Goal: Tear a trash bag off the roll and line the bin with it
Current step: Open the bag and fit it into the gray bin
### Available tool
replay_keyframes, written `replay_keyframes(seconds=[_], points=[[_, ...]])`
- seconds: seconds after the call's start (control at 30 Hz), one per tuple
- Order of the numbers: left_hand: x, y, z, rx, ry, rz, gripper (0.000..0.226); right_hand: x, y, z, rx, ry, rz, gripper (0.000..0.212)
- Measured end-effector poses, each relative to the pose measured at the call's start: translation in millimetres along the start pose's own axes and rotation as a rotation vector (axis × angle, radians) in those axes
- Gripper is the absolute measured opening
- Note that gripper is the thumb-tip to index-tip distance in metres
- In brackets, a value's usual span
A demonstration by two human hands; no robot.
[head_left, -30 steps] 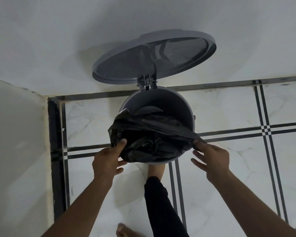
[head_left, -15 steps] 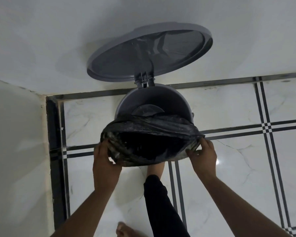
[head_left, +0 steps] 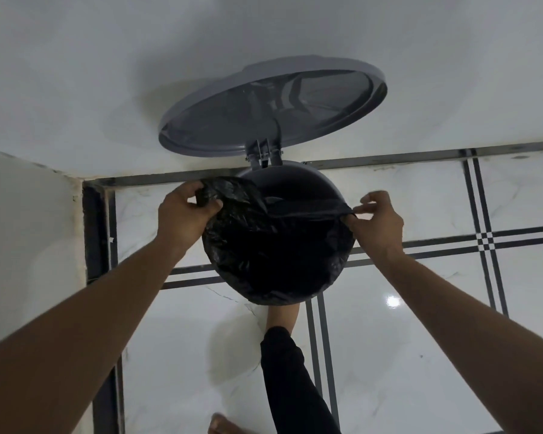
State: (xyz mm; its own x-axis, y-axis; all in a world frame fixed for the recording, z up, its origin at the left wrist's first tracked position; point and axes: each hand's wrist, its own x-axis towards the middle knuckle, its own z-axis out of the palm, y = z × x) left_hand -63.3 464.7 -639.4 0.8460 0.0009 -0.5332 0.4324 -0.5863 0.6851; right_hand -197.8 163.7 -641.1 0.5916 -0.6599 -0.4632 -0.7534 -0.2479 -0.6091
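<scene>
My left hand (head_left: 185, 214) is closed on a bunched fold of the crinkled black plastic trash bag (head_left: 264, 245), pinching it at the far-left edge of the round grey plastic pedal bin (head_left: 298, 180). My right hand (head_left: 377, 221) grips the bag's edge at the bin's right side, thumb and forefinger pressed together on the thin film, the other fingers curled loose above it. Between my hands the bag's rim runs as a taut dark band across the bin's mouth. The near half of the rim is covered by the bag, which folds over the outside there; the far part of the rim shows bare grey. The bag's inside is dark and I cannot tell how deep it hangs. The bin's round grey lid (head_left: 273, 111) stands open against the white wall (head_left: 107, 73). My foot (head_left: 282, 314), in a black trouser leg (head_left: 292, 386), is at the bin's base on the glossy white marble-pattern floor (head_left: 420, 339) with black stripe inlays.
</scene>
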Motion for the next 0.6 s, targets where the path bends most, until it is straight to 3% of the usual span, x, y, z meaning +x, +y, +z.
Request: replay_keyframes(seconds=[0.1, 0.2, 0.33, 0.47, 0.6], points=[[18, 6, 0, 0.144, 0.07, 0.146, 0.029, 12, -11, 6, -0.028, -0.005, -0.116, 0.025], [32, 8, -1, 0.099, 0.075, 0.198, 0.019, 24, -26, 8, 0.109, -0.011, 0.04, 0.024], [41, 17, 2, 0.004, -0.054, 0.025, 0.014, 44, -43, 4, 0.268, -0.126, 0.326, 0.005], [48, 26, 9, -0.135, -0.136, -0.141, 0.011, 58, -46, 0, 0.12, -0.245, 0.259, 0.014], [55, 34, 14, -0.155, -0.202, -0.189, 0.011, 78, -57, 3, 0.157, -0.243, 0.274, 0.015]])
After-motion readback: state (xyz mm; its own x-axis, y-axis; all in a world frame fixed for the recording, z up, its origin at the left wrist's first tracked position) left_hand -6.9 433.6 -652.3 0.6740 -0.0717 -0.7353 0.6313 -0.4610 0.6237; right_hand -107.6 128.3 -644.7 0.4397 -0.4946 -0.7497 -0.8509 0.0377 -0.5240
